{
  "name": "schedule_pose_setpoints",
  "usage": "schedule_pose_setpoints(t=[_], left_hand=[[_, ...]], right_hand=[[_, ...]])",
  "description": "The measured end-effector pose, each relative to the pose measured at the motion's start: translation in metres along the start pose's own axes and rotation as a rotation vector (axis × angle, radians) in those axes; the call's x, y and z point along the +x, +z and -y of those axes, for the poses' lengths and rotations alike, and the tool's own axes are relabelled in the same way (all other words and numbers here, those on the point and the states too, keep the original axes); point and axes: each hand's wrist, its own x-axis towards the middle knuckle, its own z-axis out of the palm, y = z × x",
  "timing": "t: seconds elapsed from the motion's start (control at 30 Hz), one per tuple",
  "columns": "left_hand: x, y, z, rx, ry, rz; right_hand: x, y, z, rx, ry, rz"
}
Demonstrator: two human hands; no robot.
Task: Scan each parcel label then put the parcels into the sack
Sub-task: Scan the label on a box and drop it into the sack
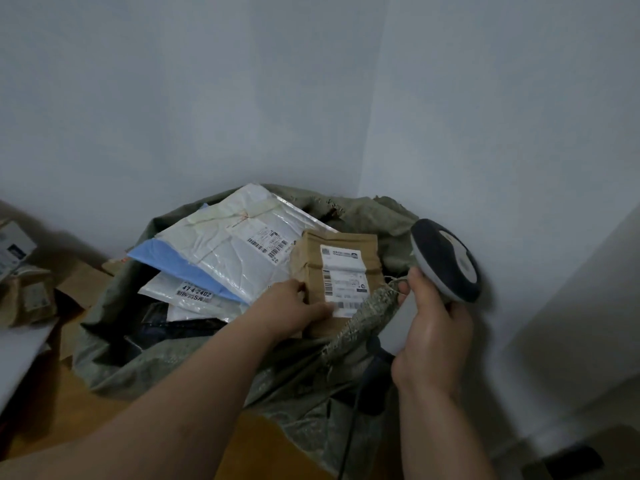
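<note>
Left hand (296, 311) grips brown parcel (337, 271) by its lower-left edge, white label (344, 277) facing up, held over the open mouth of the green sack (166, 362). Right hand (431, 327) clutches the grey-and-black scanner (446, 259) and pinches the sack's rim. White mailer (235, 251) and 1 blue-edged mailer (173, 261) lie inside the sack.
</note>
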Motion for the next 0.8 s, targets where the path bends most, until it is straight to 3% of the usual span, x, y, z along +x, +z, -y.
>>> schedule_pose_setpoints(t=[0.07, 0.2, 0.33, 0.4, 0.47, 0.53, 0.7, 0.73, 0.77, 0.8], left_hand=[[-0.003, 0.0, -0.006, 0.016, 0.005, 0.143], [-0.013, 0.008, -0.011, 0.308, 0.06, 0.359], [-0.034, -0.022, -0.005, 0.118, 0.021, 0.536], [-0.042, -0.044, 0.001, 0.24, 0.057, 0.56], [-0.047, -0.053, 0.002, 0.317, 0.136, 0.477], [-0.051, -0.059, -0.005, 0.213, 0.266, 0.262], [-0.07, -0.067, -0.027, -0.287, 0.597, -0.552], [-0.072, -0.061, -0.026, -0.378, 0.577, -0.582], [-0.071, -0.053, -0.022, -0.416, 0.514, -0.512], [-0.07, -0.043, -0.016, -0.365, 0.425, -0.331]], right_hand=[[-0.001, 0.003, 0.001, -0.014, -0.037, 0.015], [-0.003, 0.013, 0.001, -0.051, -0.089, 0.07], [0.003, 0.013, -0.004, -0.077, -0.12, 0.073], [0.007, 0.013, -0.006, -0.084, -0.13, 0.067], [0.008, 0.018, -0.008, -0.098, -0.139, 0.074], [0.003, 0.025, -0.009, -0.103, -0.18, 0.083], [0.001, 0.031, 0.0, -0.063, -0.354, 0.056], [0.003, 0.03, 0.0, -0.066, -0.334, 0.063], [0.005, 0.029, -0.002, -0.084, -0.293, 0.065], [0.006, 0.027, -0.005, -0.107, -0.246, 0.064]])
